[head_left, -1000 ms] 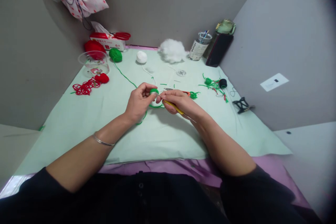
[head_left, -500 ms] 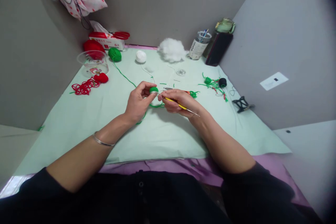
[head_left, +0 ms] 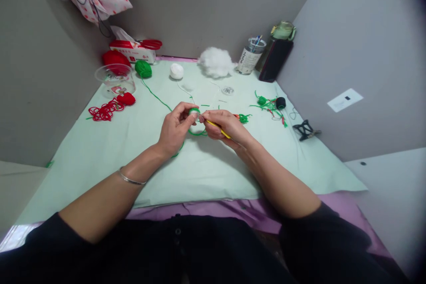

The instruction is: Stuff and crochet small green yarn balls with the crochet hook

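Note:
My left hand (head_left: 173,128) pinches a small green and white crocheted piece (head_left: 194,110) between thumb and fingers. Closed around a yellow-handled crochet hook (head_left: 218,129) is my right hand (head_left: 223,125), its fingertips close beside the piece. The hook's thin front end meets the piece; its exact tip is too small to tell. Green yarn (head_left: 197,133) loops on the table below the hands. A white yarn ball (head_left: 176,71) and a green yarn ball (head_left: 143,69) lie farther back, with strands running toward the hands.
Red yarn (head_left: 105,111) and a clear plastic tub (head_left: 116,80) stand left. White stuffing (head_left: 216,62), a pen cup (head_left: 249,57) and a dark phone (head_left: 276,60) are at the back. Green scraps (head_left: 266,103) and a black stand (head_left: 305,130) lie right.
The crocheted piece has tilted in my left hand, showing more white and less green. My right hand has shifted slightly left with the hook, whose back end now lies closer to the wrist.

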{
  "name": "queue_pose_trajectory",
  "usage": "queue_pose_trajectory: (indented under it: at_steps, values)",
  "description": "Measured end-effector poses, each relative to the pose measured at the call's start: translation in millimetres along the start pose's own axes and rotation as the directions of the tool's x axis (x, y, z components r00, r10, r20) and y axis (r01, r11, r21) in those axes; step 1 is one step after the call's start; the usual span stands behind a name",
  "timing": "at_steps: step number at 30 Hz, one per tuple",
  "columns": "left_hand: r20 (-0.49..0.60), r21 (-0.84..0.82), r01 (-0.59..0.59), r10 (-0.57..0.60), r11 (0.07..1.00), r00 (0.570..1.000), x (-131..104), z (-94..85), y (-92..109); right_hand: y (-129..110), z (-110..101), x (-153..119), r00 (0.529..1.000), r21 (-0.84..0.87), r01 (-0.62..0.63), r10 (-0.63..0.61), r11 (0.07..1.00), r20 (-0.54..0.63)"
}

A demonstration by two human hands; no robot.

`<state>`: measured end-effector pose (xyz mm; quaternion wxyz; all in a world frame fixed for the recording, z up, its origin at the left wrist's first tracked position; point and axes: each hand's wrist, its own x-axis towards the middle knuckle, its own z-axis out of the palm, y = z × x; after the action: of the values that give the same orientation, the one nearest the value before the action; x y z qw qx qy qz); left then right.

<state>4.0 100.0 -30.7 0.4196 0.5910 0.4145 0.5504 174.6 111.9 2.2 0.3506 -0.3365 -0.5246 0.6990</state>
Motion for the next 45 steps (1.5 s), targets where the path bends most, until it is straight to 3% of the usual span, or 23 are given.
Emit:
queue_pose_trajectory:
  at_steps: [3,7,10,12,13,15,17,19,20,22,23,24,26,28,31,33,38,42,45]
  values:
    - [0.013,-0.016,0.046,-0.046,0.999,0.999,2,-2.3,1,7,9,-2,0.983,-0.286,0.139,-0.166,0.948,-0.072]
    - [0.038,-0.037,0.073,-0.072,0.997,0.997,5,-5.6,2,20,16,-8,0.918,-0.705,0.256,-0.394,0.662,-0.037]
    - [0.058,-0.051,0.073,-0.070,0.996,0.996,5,-6.6,5,25,20,-13,0.876,-0.854,0.283,-0.480,0.437,0.044]
    - [0.065,-0.061,0.065,-0.061,0.996,0.996,4,-6.0,8,25,21,-14,0.863,-0.871,0.288,-0.502,0.398,0.056]
    - [0.068,-0.066,0.060,-0.056,0.996,0.996,4,-5.4,9,23,22,-15,0.867,-0.852,0.293,-0.497,0.434,0.045]
    - [0.059,-0.088,0.042,-0.037,0.995,0.998,4,-4.1,9,17,21,-14,0.905,-0.724,0.295,-0.425,0.624,0.002]
    - [0.018,-0.121,0.007,-0.005,0.993,1.000,6,-3.9,6,9,18,-12,0.964,-0.436,0.232,-0.266,0.870,-0.018]
    - [-0.047,-0.135,-0.024,0.018,0.991,0.999,10,-6.1,1,3,14,-10,0.996,-0.110,0.065,-0.058,0.992,0.068]
    - [-0.087,-0.134,-0.029,0.018,0.991,0.996,12,-8.1,-1,0,12,-9,0.986,-0.014,-0.040,0.042,0.999,0.164]
    - [-0.152,-0.119,-0.016,-0.002,0.993,0.988,16,-12.7,-6,-2,10,-10,0.905,0.011,-0.203,0.184,0.979,0.383]
    - [-0.171,-0.112,-0.006,-0.014,0.994,0.985,17,-14.5,-7,-2,10,-10,0.874,-0.007,-0.219,0.199,0.976,0.444]
    - [-0.169,-0.105,0.001,-0.019,0.994,0.985,18,-15.5,-7,-2,10,-11,0.871,-0.016,-0.195,0.180,0.981,0.456]
    - [-0.123,-0.096,0.004,-0.016,0.995,0.992,15,-14.3,-5,-1,12,-11,0.942,0.004,-0.069,0.064,0.998,0.328]
    - [-0.066,-0.082,0.006,-0.011,0.997,0.998,10,-9.8,-1,-1,11,-9,0.994,-0.008,0.069,-0.068,0.998,0.090]
    - [-0.002,-0.029,0.025,-0.025,0.999,1.000,3,-2.3,3,0,8,-4,0.968,-0.124,0.171,-0.190,0.978,-0.164]
    - [0.037,-0.029,0.047,-0.046,0.998,0.998,1,1.0,3,3,6,-1,0.947,-0.235,0.190,-0.241,0.953,-0.212]
    - [0.053,-0.081,0.081,-0.077,0.993,0.996,0,4.5,-2,13,6,2,0.907,-0.526,0.217,-0.369,0.822,-0.202]
    - [0.066,-0.070,0.103,-0.098,0.992,0.993,0,2.4,0,16,4,3,0.913,-0.543,0.197,-0.355,0.817,-0.203]
    - [0.152,-0.141,0.179,-0.157,0.974,0.976,0,-2.4,4,14,2,4,0.900,-0.528,0.203,-0.370,0.824,-0.231]
